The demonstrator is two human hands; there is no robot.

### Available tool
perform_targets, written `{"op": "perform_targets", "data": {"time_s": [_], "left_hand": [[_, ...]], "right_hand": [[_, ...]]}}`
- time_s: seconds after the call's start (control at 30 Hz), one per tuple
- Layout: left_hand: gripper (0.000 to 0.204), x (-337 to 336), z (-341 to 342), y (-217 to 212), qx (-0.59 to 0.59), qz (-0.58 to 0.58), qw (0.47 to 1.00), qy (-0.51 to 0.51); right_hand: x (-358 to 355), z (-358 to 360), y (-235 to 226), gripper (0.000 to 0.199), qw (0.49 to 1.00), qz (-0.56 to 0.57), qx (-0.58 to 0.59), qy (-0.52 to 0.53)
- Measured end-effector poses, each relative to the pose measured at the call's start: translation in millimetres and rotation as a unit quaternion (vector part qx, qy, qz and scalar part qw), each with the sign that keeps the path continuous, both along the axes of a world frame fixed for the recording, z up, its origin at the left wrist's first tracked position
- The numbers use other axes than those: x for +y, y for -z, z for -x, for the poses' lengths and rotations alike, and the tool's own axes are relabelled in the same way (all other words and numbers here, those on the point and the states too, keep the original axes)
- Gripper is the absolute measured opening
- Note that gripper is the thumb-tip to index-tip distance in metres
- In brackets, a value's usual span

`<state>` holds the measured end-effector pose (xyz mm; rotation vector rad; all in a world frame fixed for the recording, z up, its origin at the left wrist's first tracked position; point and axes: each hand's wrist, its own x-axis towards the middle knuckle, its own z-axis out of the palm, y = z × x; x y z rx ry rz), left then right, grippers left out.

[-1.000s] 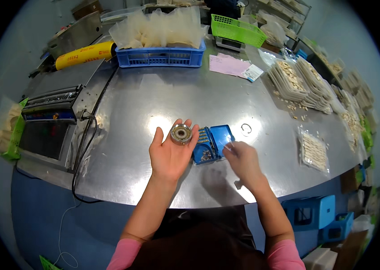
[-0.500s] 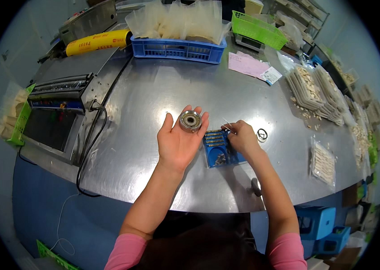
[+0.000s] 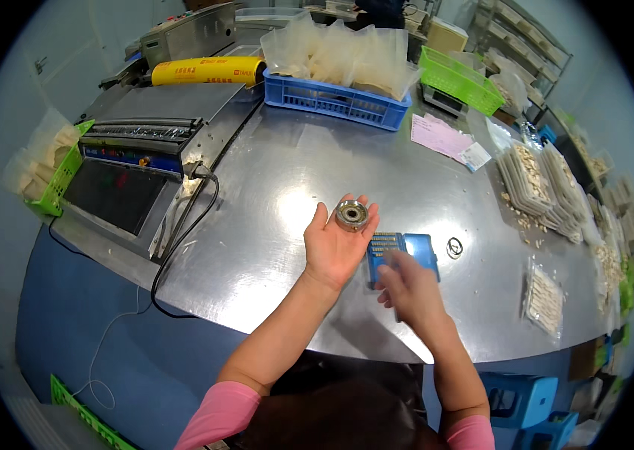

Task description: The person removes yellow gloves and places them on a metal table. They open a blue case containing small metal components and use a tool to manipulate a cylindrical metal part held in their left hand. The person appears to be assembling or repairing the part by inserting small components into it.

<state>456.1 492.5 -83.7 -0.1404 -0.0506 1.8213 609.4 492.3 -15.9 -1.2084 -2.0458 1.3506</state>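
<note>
My left hand (image 3: 333, 251) is palm up above the steel table, its fingers stretched out. A round metal ball bearing (image 3: 352, 214) with a hole in its middle rests on those fingers. To its right lies an opened blue case (image 3: 421, 252) with rows of small bits in its left half. My right hand (image 3: 413, 289) is over the near part of the case, smeared by motion. Whether it holds anything is unclear. Two thin dark rings (image 3: 454, 247) lie on the table right of the case.
A wrapping machine (image 3: 133, 161) with a black cable stands on the left. Toward the back are a blue crate (image 3: 332, 103) of clear bags, a green basket (image 3: 461, 79) and pink paper (image 3: 440, 136). Stacked trays (image 3: 521, 176) and a wrapped pack (image 3: 544, 301) lie on the right.
The view has shifted, so the table things sit further right. My right hand has pulled back toward me over the case; the thin metal tool it held before no longer shows clearly.
</note>
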Motion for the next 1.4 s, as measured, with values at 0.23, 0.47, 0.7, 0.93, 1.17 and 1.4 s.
{"op": "perform_targets", "data": {"time_s": [0.23,0.47,0.7,0.93,1.17,1.4], "left_hand": [[0.049,-5.2,-5.6,-3.2,0.043,0.023,0.999,-0.013],[0.045,-7.0,-8.3,-2.7,0.044,0.012,0.999,-0.001],[0.043,-5.3,-8.2,-2.4,0.046,0.020,0.999,0.002],[0.042,-5.6,-8.4,-3.8,0.055,0.024,0.998,0.004],[0.042,-6.5,-8.5,-5.5,0.070,0.029,0.997,0.004],[0.041,-7.6,-9.6,-8.4,0.079,0.042,0.996,0.008]], "right_hand": [[-8.1,12.8,19.6,0.020,0.966,-0.256,-0.009,-0.033],[-10.9,13.4,21.4,0.018,0.971,-0.237,-0.014,-0.008],[-5.1,17.5,28.1,0.019,0.960,-0.280,0.001,-0.019],[-1.8,20.2,27.6,0.020,0.960,-0.279,-0.008,-0.018],[2.4,20.9,24.4,0.022,0.960,-0.279,-0.018,-0.026],[3.0,21.7,22.2,0.022,0.961,-0.274,-0.026,-0.031]]}}
